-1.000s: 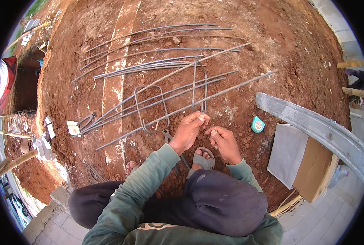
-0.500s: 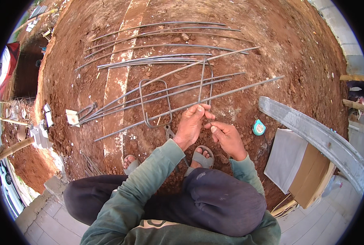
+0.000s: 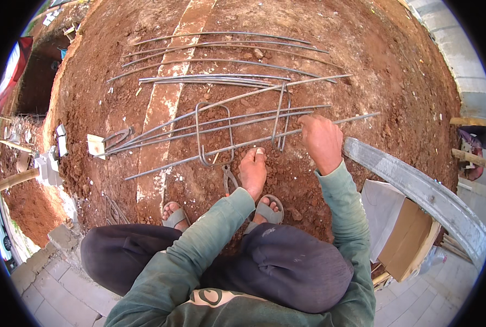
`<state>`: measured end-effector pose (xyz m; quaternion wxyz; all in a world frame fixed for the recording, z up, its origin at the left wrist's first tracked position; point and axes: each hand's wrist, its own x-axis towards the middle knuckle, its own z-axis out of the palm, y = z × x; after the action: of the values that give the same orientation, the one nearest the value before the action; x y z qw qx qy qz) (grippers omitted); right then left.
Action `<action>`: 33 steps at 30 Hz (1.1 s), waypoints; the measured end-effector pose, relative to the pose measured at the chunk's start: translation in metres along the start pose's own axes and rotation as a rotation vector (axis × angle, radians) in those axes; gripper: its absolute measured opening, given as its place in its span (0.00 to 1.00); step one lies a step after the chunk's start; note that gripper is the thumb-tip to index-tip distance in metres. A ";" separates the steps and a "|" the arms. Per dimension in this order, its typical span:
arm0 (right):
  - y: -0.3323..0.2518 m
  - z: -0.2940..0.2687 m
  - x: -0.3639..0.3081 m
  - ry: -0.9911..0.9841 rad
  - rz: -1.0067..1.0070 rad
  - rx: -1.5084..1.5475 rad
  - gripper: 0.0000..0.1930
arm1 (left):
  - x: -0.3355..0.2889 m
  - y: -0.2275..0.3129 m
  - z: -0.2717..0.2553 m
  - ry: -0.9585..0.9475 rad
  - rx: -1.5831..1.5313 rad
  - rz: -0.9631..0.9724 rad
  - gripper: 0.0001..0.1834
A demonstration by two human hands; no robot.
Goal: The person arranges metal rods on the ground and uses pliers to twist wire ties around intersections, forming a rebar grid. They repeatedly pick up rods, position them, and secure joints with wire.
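Observation:
My left hand is closed in a pinch, thumb uppermost, just below the nearest long steel rod. Whatever it holds, if anything, is too small to make out. Farther right and higher, my right hand is curled, its fingertips by the end of a middle rod; its grip is hidden. A bent rectangular steel stirrup stands around the rods at left. A second stirrup sits tilted on them between my hands. A pair of pincers lies between my feet.
Several loose rods lie on the red soil beyond. Another pair of pincers lies at left. To the right are a curved grey metal channel and an open cardboard box. A deep pit opens at far left.
My hands have moved apart: the right went up and rightward toward the rods, the left slightly down. The turquoise tape measure is now hidden behind my right arm.

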<state>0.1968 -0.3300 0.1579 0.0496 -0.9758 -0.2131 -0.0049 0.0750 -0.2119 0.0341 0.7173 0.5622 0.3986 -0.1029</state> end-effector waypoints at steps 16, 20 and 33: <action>-0.022 0.061 -0.004 -0.056 -0.062 0.104 0.05 | -0.002 0.005 -0.002 0.088 0.467 0.577 0.13; -0.030 0.063 -0.023 -0.012 0.034 0.240 0.04 | 0.006 0.026 0.009 0.098 0.218 0.388 0.12; -0.026 0.096 -0.069 -0.048 0.320 1.222 0.17 | 0.009 0.068 -0.002 -0.270 -0.038 -0.094 0.21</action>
<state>0.1225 -0.3253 0.0631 0.5932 -0.7909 -0.0302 0.1471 0.1211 -0.1840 0.0773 0.7693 0.5102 0.3263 -0.2036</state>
